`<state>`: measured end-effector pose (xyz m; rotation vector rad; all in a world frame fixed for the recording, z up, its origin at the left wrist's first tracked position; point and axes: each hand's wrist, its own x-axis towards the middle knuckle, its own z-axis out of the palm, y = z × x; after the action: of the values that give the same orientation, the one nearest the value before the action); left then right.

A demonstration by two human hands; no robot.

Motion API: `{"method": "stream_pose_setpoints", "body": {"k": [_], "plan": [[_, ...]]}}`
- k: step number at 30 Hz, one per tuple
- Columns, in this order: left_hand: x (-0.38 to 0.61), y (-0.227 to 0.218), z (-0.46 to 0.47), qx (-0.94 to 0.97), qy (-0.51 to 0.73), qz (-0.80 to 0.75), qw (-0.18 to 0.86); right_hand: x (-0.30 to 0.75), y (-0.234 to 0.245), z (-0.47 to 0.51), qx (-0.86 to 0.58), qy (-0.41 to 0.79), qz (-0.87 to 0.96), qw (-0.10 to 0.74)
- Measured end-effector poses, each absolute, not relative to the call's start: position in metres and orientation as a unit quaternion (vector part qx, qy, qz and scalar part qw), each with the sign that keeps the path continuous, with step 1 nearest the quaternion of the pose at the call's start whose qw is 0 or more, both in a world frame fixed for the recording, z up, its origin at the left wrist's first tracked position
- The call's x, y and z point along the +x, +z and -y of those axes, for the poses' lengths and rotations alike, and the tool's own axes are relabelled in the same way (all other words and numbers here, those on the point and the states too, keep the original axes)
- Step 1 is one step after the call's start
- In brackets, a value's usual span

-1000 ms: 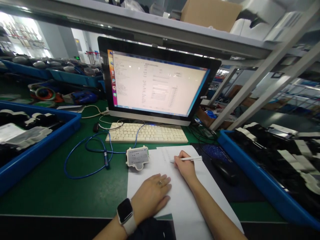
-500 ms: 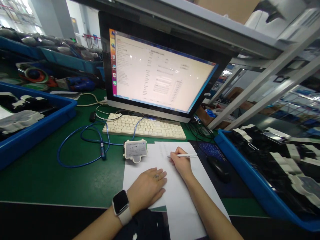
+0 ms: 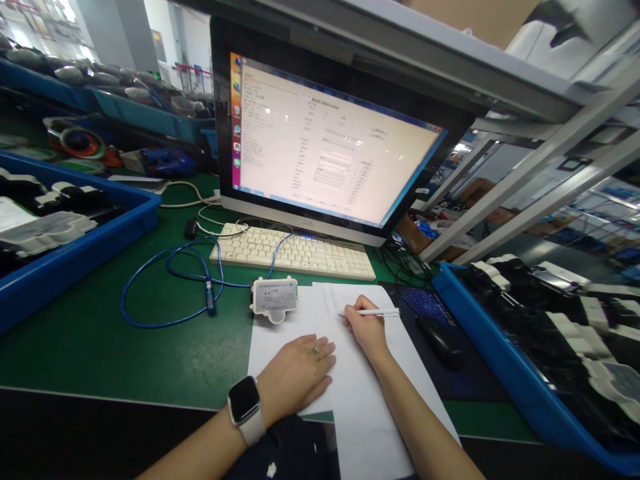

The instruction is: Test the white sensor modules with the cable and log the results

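White paper sheets (image 3: 370, 400) lie on the green table in front of me. My right hand (image 3: 366, 328) is closed round a white pen (image 3: 376, 311), its tip at the paper beside a faint column of handwriting. Flat on the sheets rests my left hand (image 3: 300, 373), fingers stretched out, with a ring on one finger and a watch (image 3: 245, 400) on the wrist. Beyond it, at the paper's upper left, sits a small white module box (image 3: 275, 298) with a printed label. A blue cable (image 3: 150, 325) runs behind this box and loops to its left.
A white keyboard (image 3: 295, 252) lies below a lit monitor (image 3: 320, 153). To the right are a black mouse (image 3: 440, 341) on a dark mat (image 3: 465, 380) and a blue bin (image 3: 525, 393) of black and white parts. Another blue bin (image 3: 100, 250) stands at left.
The whole view has shifted slightly, with the desk items appearing a little further right. Both hands keep nearly the same pose, and the pen stays in my right hand.
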<state>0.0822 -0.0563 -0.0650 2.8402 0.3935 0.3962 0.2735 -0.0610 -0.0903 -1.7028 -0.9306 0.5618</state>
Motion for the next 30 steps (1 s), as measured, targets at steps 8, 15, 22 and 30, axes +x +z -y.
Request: {"method": "stream_pose_setpoints", "body": {"k": [8, 15, 22, 30], "plan": [[0.0826, -0.0664, 0.0554, 0.974, 0.136, -0.138, 0.118, 0.2744, -0.0915, 0.0605, -0.715, 0.231, 0.392, 0.531], [0.0823, -0.0665, 0.0559, 0.974, 0.136, -0.136, 0.119, 0.274, -0.0898, 0.059, -0.714, 0.226, 0.391, 0.535], [0.0831, -0.0665, 0.0553, 0.973, 0.137, -0.138, 0.121, 0.2758, -0.0912, 0.0595, -0.718, 0.217, 0.39, 0.535], [0.0828, -0.0652, 0.0549, 0.974, 0.135, -0.138, 0.116, 0.2769, -0.0926, 0.0588, -0.721, 0.203, 0.391, 0.534]]}}
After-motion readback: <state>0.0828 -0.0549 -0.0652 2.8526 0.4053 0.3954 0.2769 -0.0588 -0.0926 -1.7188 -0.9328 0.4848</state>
